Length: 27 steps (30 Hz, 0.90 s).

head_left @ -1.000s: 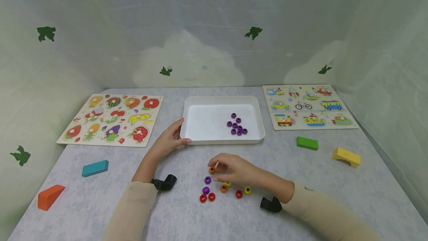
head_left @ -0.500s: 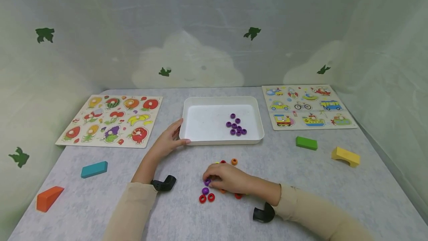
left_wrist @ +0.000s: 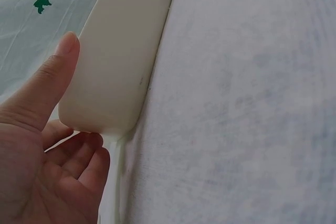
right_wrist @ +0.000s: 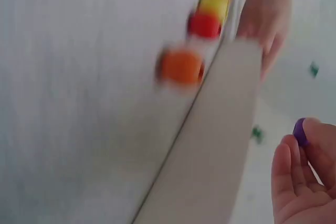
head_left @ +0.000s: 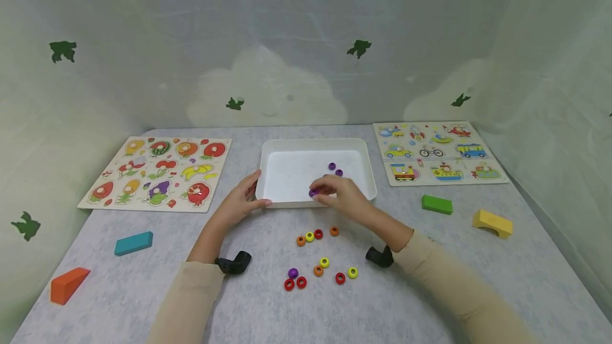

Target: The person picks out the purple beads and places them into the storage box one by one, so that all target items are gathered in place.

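Note:
My right hand (head_left: 345, 195) pinches a purple bead (head_left: 313, 192) between thumb and fingertips, over the front part of the white tray (head_left: 291, 204). In the right wrist view the held bead (right_wrist: 300, 131) shows at the fingertips, beside the tray's outer wall (right_wrist: 215, 135). Several purple beads lie in the tray's right half, some hidden behind the right hand. My left hand (head_left: 239, 199) holds the tray's front left corner. The left wrist view shows its thumb (left_wrist: 58, 69) at the rim and its fingers curled against the side wall.
In front of the tray lie loose orange, yellow and red beads and one purple bead (head_left: 293, 273). Puzzle boards stand flat at left (head_left: 158, 174) and right (head_left: 440, 153). Blocks lie farther out: teal (head_left: 134, 243), orange (head_left: 69, 285), green (head_left: 437, 204), yellow (head_left: 493, 223).
My right hand let go of an orange bead on the table, picked up a purple bead and carried it forward over the tray. My left hand stayed at the tray corner.

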### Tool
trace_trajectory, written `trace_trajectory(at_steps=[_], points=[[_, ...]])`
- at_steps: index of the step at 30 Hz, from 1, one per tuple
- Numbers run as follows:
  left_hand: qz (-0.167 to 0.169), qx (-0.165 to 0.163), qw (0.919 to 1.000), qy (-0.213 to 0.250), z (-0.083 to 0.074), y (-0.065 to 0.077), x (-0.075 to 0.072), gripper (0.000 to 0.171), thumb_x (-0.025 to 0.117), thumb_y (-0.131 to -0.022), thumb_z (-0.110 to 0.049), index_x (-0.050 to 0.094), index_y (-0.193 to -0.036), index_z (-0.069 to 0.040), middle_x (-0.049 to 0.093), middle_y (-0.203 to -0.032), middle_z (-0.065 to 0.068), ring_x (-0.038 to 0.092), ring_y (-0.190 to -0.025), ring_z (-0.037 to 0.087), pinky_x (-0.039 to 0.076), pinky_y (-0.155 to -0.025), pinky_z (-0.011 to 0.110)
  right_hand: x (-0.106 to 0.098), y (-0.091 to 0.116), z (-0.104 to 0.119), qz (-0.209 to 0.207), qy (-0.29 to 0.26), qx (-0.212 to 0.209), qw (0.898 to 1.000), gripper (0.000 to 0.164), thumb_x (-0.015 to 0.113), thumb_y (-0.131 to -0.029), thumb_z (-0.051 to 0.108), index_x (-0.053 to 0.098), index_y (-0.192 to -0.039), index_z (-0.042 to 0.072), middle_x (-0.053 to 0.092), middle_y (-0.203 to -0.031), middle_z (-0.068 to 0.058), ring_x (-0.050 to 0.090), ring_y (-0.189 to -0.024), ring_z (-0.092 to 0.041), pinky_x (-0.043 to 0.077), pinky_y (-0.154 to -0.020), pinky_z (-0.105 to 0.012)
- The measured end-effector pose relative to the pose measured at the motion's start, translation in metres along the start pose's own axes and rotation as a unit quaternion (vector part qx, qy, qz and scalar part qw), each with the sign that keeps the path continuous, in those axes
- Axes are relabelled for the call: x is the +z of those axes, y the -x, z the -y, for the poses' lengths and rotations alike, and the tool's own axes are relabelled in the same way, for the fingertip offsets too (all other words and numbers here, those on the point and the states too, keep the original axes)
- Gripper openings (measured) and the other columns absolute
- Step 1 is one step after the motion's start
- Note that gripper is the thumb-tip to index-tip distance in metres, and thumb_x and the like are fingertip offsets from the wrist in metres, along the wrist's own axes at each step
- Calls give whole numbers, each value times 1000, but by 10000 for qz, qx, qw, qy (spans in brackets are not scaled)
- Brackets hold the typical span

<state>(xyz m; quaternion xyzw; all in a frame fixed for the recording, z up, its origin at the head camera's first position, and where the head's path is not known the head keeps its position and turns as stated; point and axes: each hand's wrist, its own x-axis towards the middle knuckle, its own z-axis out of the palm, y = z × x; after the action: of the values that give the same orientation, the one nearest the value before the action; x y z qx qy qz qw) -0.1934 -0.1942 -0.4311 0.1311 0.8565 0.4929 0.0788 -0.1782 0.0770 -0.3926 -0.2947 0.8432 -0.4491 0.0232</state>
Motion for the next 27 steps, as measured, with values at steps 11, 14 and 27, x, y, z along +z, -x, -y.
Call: trace_trajectory(at_steps=[11, 14, 27], points=[[-26, -54, 10000, 69, 3, 0, 0, 86, 68, -65, -32, 17, -133, -16, 16, -135, 0, 15, -121, 11, 21, -97, 28, -18, -35, -59, -273, 537, 1726, 9831, 21, 55, -79, 13, 58, -99, 8, 57, -93, 0, 51, -86, -12, 43, -76, -26], [-18, -44, 10000, 80, 3, 0, 0, 85, 68, -66, -30, 17, -133, -16, 16, -135, 0, 15, -121, 11, 21, -97, 28, -15, -38, -63, -135, 782, 1799, 9805, 19, 55, -79, 14, 58, -98, 9, 57, -90, 0, 51, -83, -12, 43, -74, -26], [2, -17, 10000, 34, 2, 0, 0, 87, 67, -65, -34, 16, -133, -15, 15, -135, 1, 15, -121, 12, 21, -97, 29, -13, -9, -10, 24, 451, 228, 9987, 35, 60, -76, 21, 50, -106, 6, 53, -100, -6, 50, -90, -20, 43, -77, -30]])
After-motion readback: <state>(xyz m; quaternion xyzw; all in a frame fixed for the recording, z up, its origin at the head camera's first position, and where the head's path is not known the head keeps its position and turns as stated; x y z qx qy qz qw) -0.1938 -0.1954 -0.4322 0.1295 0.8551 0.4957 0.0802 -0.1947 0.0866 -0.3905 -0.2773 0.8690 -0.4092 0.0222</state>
